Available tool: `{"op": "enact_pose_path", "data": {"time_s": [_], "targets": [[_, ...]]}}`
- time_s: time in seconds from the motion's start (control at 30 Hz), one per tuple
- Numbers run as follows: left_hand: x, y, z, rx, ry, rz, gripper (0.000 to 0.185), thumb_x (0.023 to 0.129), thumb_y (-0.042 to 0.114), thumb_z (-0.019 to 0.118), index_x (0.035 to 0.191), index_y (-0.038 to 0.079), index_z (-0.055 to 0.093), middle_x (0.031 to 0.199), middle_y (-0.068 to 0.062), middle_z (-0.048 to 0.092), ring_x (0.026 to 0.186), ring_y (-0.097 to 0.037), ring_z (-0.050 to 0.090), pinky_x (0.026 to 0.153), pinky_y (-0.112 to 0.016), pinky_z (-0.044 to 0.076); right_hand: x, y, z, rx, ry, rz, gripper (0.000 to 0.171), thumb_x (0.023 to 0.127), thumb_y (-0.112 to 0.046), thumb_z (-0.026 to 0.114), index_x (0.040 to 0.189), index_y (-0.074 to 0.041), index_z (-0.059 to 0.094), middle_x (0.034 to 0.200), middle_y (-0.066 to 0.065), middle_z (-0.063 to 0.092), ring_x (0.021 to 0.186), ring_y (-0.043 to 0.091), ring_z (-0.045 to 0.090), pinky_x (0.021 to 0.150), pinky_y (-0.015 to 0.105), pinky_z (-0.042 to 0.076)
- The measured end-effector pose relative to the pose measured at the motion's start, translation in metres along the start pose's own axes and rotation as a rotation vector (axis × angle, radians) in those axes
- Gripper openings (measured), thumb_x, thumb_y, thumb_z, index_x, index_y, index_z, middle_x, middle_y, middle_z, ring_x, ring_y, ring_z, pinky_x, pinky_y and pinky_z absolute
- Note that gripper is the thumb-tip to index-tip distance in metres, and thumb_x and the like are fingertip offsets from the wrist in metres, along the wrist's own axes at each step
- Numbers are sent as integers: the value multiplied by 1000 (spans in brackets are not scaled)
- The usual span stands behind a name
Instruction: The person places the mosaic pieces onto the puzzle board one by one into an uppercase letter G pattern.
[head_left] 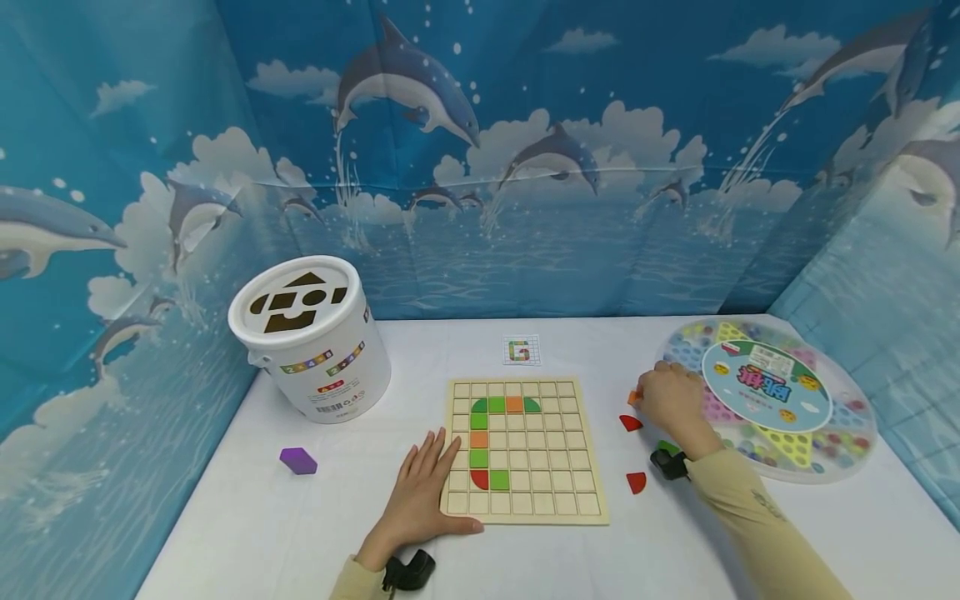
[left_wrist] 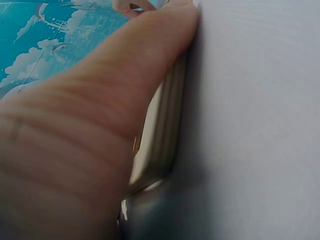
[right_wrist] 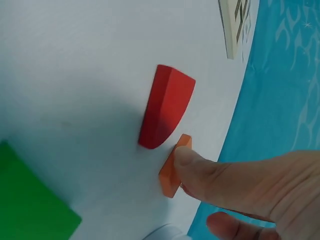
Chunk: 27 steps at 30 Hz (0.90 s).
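Note:
My left hand [head_left: 423,492] rests at the left edge of the wooden grid board [head_left: 555,467], fingers straight and spread, thumb along its front edge. Green, orange and red pieces sit in the board's cells, forming a row across the top, a column down the left and a short foot. To the right of the board, my right hand [head_left: 671,404] pinches an orange block [right_wrist: 171,172], thumb on its face; the fingers behind are partly hidden. Close by lie a red quarter-round block [right_wrist: 166,107] and a green block [right_wrist: 30,200]. Another red quarter-round block [head_left: 636,482] lies nearer the front.
A small pattern card [head_left: 521,350] lies behind the board. At the back left stands a white bucket [head_left: 330,383] with shaped holes in its lid, and a purple block [head_left: 298,461] is in front of it. The round marble-game box [head_left: 847,408] lies beside my right hand.

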<state>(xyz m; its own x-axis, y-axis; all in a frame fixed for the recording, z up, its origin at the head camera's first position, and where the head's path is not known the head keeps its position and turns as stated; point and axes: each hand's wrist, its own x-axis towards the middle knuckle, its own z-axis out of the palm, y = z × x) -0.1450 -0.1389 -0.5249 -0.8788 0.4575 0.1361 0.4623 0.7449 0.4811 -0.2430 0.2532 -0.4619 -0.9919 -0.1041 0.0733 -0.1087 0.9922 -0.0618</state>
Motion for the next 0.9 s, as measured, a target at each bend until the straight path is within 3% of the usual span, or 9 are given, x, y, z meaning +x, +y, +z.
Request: {"op": "enact_pose_path", "data": {"time_s": [0.23, 0.4, 0.73, 0.9], "targets": [[1, 1, 1, -11, -38, -24, 117, 65, 71, 70, 152, 9, 22, 157, -15, 12, 143, -30, 5, 111, -49, 4, 1, -1, 0, -11, -37, 13, 12, 77, -12, 72, 71, -5, 64, 74, 12, 51, 82, 40, 51, 75, 57, 42], [0, 0, 0, -5, -30, -20, 116, 65, 70, 70, 151, 8, 23, 156, -15, 12, 143, -31, 6, 111, -51, 5, 5, 2, 2, 14, -54, 3, 14, 77, -12, 73, 71, -6, 62, 74, 11, 50, 81, 39, 50, 72, 57, 42], [-1, -1, -1, -3, 6, 3, 115, 65, 70, 71, 150, 6, 26, 155, -18, 16, 142, -34, 10, 109, -53, 8, 9, 3, 2, 166, -134, 34, 16, 76, -9, 73, 78, -9, 56, 64, 4, 51, 64, 29, 47, 58, 42, 39], [-1, -1, 0, -6, -2, 3, 116, 65, 71, 70, 151, 7, 24, 155, -18, 14, 142, -34, 9, 109, -53, 7, 5, 2, 0, 243, -99, 51, 17, 79, -13, 73, 75, -9, 57, 61, 3, 49, 60, 26, 46, 53, 37, 36]]}}
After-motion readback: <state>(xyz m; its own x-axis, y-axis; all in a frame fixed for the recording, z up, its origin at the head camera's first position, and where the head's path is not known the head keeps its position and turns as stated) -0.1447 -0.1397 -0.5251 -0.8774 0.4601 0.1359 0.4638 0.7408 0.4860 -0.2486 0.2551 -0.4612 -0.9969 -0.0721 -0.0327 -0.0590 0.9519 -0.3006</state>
